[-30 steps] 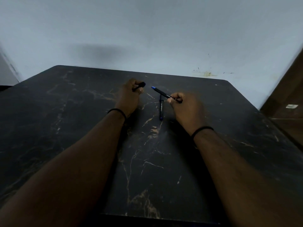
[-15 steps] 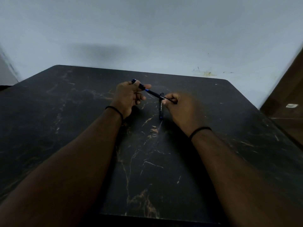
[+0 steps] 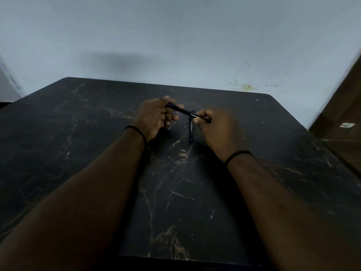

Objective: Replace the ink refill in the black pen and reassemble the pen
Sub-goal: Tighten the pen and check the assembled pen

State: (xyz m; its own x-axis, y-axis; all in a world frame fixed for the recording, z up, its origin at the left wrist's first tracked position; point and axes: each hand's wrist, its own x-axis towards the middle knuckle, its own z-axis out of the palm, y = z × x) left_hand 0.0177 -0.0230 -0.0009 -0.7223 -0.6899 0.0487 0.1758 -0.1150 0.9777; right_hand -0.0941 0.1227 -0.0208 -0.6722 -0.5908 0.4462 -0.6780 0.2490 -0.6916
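Note:
A black pen (image 3: pixel 187 112) with white lettering is held level above the dark marble table (image 3: pixel 97 153), slanting from upper left to lower right. My left hand (image 3: pixel 156 118) grips its left end, where a bit of blue shows. My right hand (image 3: pixel 216 130) pinches the right end between thumb and fingers. A second dark pen piece (image 3: pixel 191 130) with white print lies on the table under the held pen, pointing toward me. Whether the two held halves are fully joined is hard to tell.
A pale wall (image 3: pixel 175 45) rises behind the table's far edge. A brown wooden door or cabinet (image 3: pixel 343 118) stands at the right. Both wrists wear a thin black band.
A second ago my hands were apart, left on a short black piece, right on a pen part with a blue tip. They have come together and the pieces now form one line.

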